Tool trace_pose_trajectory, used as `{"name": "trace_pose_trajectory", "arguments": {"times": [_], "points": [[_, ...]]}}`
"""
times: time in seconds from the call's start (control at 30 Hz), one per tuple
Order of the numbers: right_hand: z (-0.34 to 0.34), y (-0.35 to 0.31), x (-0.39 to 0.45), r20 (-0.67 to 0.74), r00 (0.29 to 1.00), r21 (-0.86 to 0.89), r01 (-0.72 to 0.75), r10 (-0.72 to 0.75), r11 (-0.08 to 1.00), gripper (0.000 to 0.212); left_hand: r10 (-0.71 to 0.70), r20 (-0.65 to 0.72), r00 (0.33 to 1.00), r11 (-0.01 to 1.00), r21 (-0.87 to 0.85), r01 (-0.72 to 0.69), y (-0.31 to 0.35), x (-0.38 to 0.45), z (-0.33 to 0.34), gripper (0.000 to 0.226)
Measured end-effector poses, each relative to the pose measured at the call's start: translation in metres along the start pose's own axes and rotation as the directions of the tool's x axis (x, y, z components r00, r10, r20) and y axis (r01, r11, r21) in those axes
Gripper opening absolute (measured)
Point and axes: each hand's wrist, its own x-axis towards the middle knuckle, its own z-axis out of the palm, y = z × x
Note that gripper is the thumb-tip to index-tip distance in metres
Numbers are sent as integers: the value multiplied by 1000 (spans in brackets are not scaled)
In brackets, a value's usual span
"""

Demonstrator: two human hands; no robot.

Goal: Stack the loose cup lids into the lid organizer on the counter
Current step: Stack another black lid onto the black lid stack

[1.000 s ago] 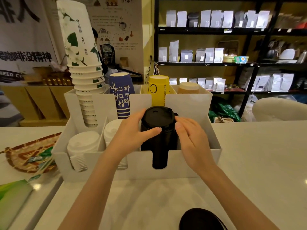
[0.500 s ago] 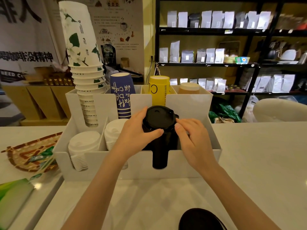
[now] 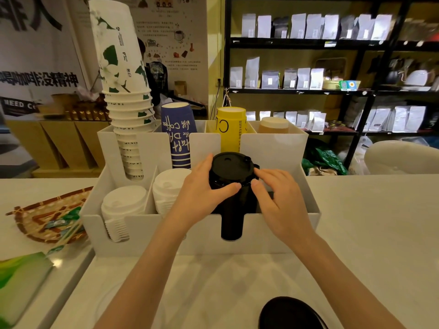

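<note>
Left hand (image 3: 202, 193) cups the black lid stack (image 3: 231, 186); right hand (image 3: 278, 198), fingers spread, should square it (gently) in the organizer (image 3: 285, 236).

1. The organizer (image 3: 273, 148) looked like smooth white plastic with a matt face.
2. The black lids (image 3: 231, 169) were glossy plastic that caught the light at the rim.
3. The white lids (image 3: 123, 200) were matt plastic, ribbed down the side.
4. The cups (image 3: 118, 55) looked like printed paper.
5. The counter (image 3: 368, 222) was pale, smooth and faintly shiny.
6. The tray (image 3: 35, 217) was rough woven straw or bamboo.
</note>
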Motion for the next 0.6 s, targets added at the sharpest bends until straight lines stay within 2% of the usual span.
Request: {"name": "trace_pose_trajectory", "arguments": {"times": [0.23, 0.37, 0.53, 0.6], "points": [[-2, -3, -1, -52, 998, -20, 35, -36, 999, 37, -54, 3, 999, 998, -39, 54, 7, -3, 2, 67], [-2, -1, -1, -56, 998, -39, 40, -43, 998, 37, -50, 14, 999, 998, -38, 51, 6, -3, 2, 62], [-5, 0, -1, 3, 1000, -27, 27, -27, 999, 34, -82, -2, 997, 997, 10, 82, 1, -3, 6, 83], [-12, 0, -1, 99, 995, 35, -37, 33, 999, 33, -100, 8, 995, 995, -2, 100, 2, -3, 6, 84]]}}
